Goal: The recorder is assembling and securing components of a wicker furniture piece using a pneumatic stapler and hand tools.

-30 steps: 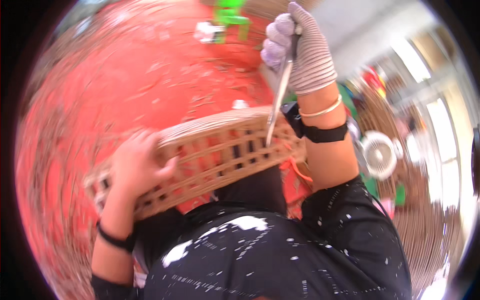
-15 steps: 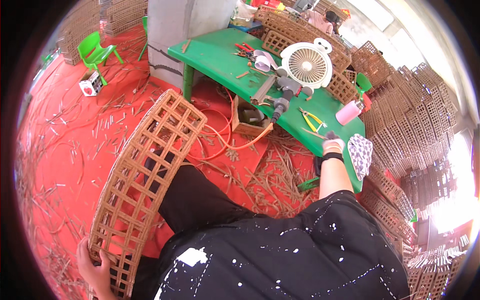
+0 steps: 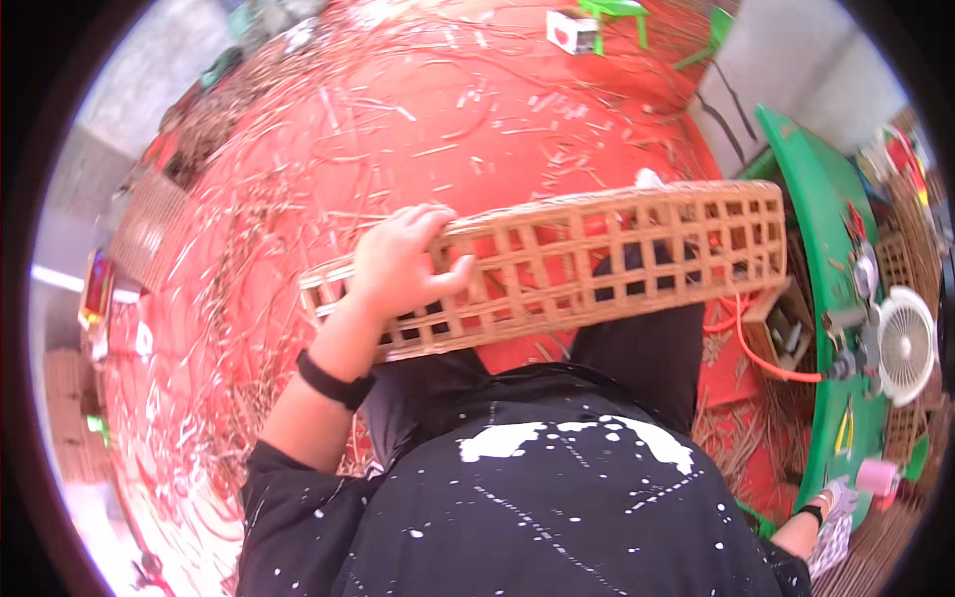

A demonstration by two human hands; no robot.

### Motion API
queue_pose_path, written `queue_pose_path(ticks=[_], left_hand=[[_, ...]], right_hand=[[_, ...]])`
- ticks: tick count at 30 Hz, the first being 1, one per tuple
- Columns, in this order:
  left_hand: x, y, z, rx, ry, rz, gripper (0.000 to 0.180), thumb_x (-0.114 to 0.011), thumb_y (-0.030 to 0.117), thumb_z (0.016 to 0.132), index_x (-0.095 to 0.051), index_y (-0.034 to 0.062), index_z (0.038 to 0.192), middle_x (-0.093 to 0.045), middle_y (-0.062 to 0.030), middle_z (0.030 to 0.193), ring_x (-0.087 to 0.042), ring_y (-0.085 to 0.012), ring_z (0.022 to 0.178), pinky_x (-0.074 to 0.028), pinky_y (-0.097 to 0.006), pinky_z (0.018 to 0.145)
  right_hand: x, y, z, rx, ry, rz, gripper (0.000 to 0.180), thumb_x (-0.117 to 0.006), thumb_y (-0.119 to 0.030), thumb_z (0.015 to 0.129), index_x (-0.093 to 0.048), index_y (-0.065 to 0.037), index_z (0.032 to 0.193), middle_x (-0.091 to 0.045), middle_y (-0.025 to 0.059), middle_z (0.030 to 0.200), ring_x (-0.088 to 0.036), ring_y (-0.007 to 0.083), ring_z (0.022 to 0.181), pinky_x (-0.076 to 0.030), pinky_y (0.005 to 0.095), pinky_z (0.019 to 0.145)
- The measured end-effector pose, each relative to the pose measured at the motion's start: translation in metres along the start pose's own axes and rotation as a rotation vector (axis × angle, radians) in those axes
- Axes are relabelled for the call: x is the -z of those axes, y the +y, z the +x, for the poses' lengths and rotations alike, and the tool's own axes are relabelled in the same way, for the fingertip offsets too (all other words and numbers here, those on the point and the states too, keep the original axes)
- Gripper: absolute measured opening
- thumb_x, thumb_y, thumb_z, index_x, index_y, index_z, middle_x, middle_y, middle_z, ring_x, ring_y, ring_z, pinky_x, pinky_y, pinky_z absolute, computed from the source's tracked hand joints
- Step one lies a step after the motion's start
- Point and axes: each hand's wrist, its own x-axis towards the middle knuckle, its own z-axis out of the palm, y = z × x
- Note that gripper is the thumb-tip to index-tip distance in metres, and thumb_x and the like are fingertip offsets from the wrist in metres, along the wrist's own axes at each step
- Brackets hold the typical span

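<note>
A long brown woven basket (image 3: 617, 261) with an open lattice of squares lies across my lap, over my dark trouser legs. My left hand (image 3: 403, 261) is at its left end, fingers bent over the upper rim and thumb against the lattice. Far to the right, my right hand (image 3: 839, 495), in a pale glove, is at the near end of the green table (image 3: 831, 328). A checkered cloth (image 3: 831, 542) lies beside it. The right fingers are too small and blurred to read. Yellow-handled pliers (image 3: 845, 431) and a pink bottle (image 3: 877, 476) are close by on the table.
A white fan (image 3: 906, 346) and a grey power tool (image 3: 854, 360) with an orange hose (image 3: 761, 360) are on the table. A wooden box (image 3: 786, 323) stands under it. Strips of cane litter the red floor (image 3: 398, 139). A grey pillar (image 3: 766, 60) rises behind.
My view has swung left, so the table now sits at the right edge. The basket appears level across my lap instead of slanted. My left hand stays near the basket's same end.
</note>
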Motion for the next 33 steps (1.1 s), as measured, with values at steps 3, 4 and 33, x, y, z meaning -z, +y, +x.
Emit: queue_pose_path(ticks=[3, 4, 33], left_hand=[[0.004, -0.008, -0.011, 0.054, -0.047, -0.061, 0.040, -0.068, 0.029, 0.069, -0.061, 0.0065, 0.101, -0.063, -0.0093, 0.097, -0.062, -0.0270, 0.089, -0.051, -0.036, 0.076], [0.004, -0.010, -0.013, 0.043, -0.027, -0.046, 0.039, -0.068, 0.030, 0.069, -0.061, 0.0068, 0.100, -0.063, -0.0087, 0.096, -0.062, -0.0264, 0.089, -0.051, -0.036, 0.076], [0.015, -0.049, -0.013, -0.068, -0.052, -0.555, 0.023, -0.066, 0.010, 0.080, -0.063, 0.0008, 0.101, -0.066, -0.0126, 0.088, -0.064, -0.0233, 0.081, -0.050, -0.032, 0.074]], right_hand=[[0.057, -0.104, -0.018, 0.201, 0.080, 0.588, 0.057, -0.057, -0.048, 0.086, -0.053, -0.002, 0.119, -0.057, 0.0215, 0.116, -0.057, 0.0360, 0.102, -0.047, 0.0448, 0.086], [0.094, -0.139, -0.032, 0.527, 0.201, 0.766, 0.046, -0.061, -0.034, 0.087, -0.054, -0.002, 0.118, -0.059, 0.0187, 0.114, -0.058, 0.0321, 0.100, -0.047, 0.0428, 0.086], [0.485, -0.308, -0.425, 2.001, 0.038, 1.699, 0.021, -0.065, -0.014, 0.072, -0.063, -0.012, 0.093, -0.061, 0.0037, 0.086, -0.060, 0.0246, 0.075, -0.048, 0.0370, 0.070]])
